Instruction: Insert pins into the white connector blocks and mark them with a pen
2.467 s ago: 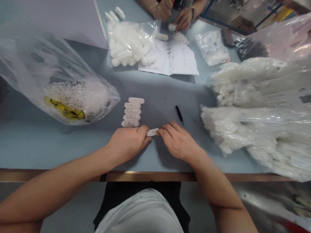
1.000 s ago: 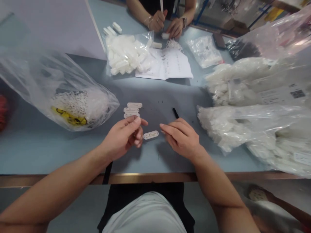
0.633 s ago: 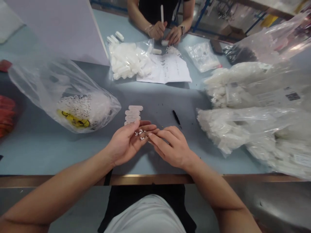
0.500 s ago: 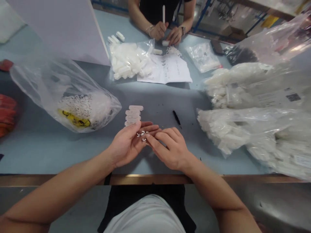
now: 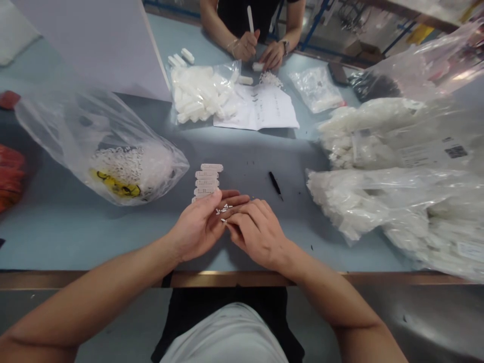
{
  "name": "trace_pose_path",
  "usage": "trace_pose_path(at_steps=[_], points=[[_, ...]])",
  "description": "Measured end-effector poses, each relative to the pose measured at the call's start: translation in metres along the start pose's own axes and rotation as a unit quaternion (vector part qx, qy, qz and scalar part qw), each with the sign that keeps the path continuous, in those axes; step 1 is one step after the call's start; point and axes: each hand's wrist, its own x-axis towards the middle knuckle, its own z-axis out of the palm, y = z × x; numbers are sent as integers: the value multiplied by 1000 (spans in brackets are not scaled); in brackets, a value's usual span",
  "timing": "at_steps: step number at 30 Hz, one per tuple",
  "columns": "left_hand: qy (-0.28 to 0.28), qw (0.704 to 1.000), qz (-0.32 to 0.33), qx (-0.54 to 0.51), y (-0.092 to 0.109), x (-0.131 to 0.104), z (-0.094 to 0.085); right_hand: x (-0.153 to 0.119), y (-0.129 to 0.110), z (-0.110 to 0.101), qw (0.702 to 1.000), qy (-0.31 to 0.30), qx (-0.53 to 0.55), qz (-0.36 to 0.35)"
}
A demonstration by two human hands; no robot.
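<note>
My left hand (image 5: pixel 197 222) lies palm up over the table, slightly cupped, carrying several small white plastic pieces (image 5: pixel 226 207) on its palm and fingers. The fingertips of my right hand (image 5: pixel 260 233) are pinched together at that palm, with one small white piece (image 5: pixel 224 220) at their tips. Just beyond my left thumb, several flat whitish plastic strips (image 5: pixel 206 183) with fine markings lie in a column; the nearest is partly covered by the hand. A thin black pointed tool (image 5: pixel 276 185) rests on the table beyond my right hand.
A clear bag of small white parts (image 5: pixel 124 169) stands on the left. Large bags of white parts (image 5: pixel 351 199) fill the right side. Across the table, a co-worker's hands (image 5: pixel 246 46) hold a white pen-like tool near a bag of white pieces (image 5: pixel 200 96) and a paper sheet (image 5: pixel 264 108).
My right fingertips have shifted slightly left and toward me over the left palm, a white piece now showing at their tips. The co-worker's pen-like tool has tilted a little.
</note>
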Motion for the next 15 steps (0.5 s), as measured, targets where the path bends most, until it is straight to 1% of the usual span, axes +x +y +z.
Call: trace_pose_path(at_steps=[3,6,8,10,15], points=[[7,1000,-2,-5,0,0,1,2,4,-5,998,55,29,9],[-5,999,4,38,-1,1,0,2,10,-11,994,99,36,35],[-19,996,6,88,-1,2,-2,2,13,-13,993,104,30,49],[-30,991,6,130,-2,3,-4,1,15,-14,993,104,26,48],[-41,986,7,160,-3,4,-8,1,16,-14,995,87,33,19]])
